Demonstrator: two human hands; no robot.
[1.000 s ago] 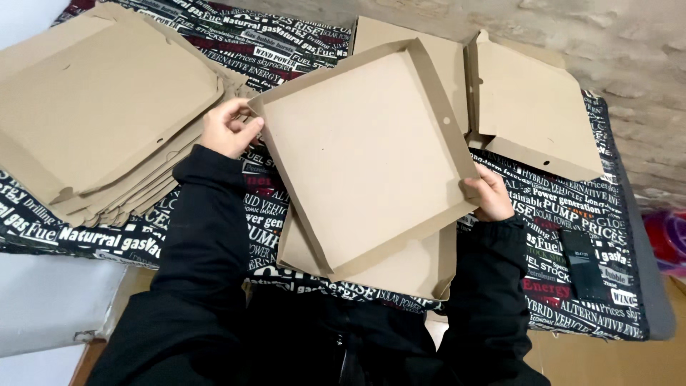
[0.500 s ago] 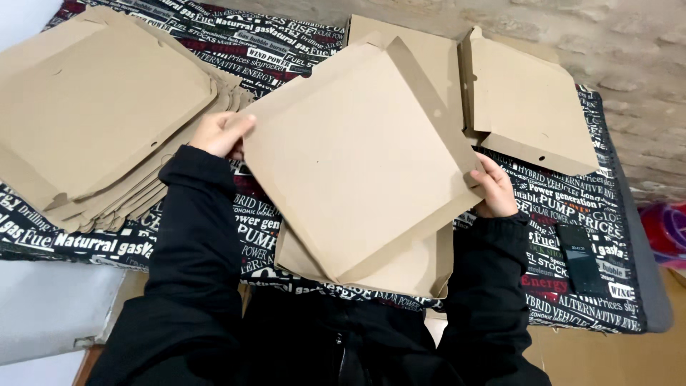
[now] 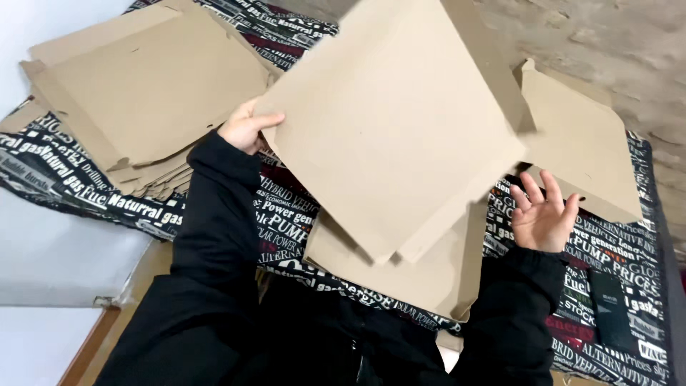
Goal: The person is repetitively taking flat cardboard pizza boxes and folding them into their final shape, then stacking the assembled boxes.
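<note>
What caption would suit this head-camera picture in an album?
Left hand grips a raised cardboard box tray; the open right hand is off it, above a printed cloth.

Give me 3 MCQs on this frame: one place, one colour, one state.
1. Where is the stack of flat cardboard blanks?
A. On the printed cloth, off the person's left side
B. On the floor
C. Under the black slab

2. What colour is the raised cardboard tray?
A. White
B. Plain brown
C. Red

3. What state is the right hand in?
A. Closed on the tray
B. Open, fingers spread, off the tray
C. Flat on the cloth

Answers: 1 A, the blanks lie on the printed cloth beyond the left hand. 2 B, bare brown board all over. 3 B, the palm is open with a gap to the tray's edge; only the left hand grips it.
</note>
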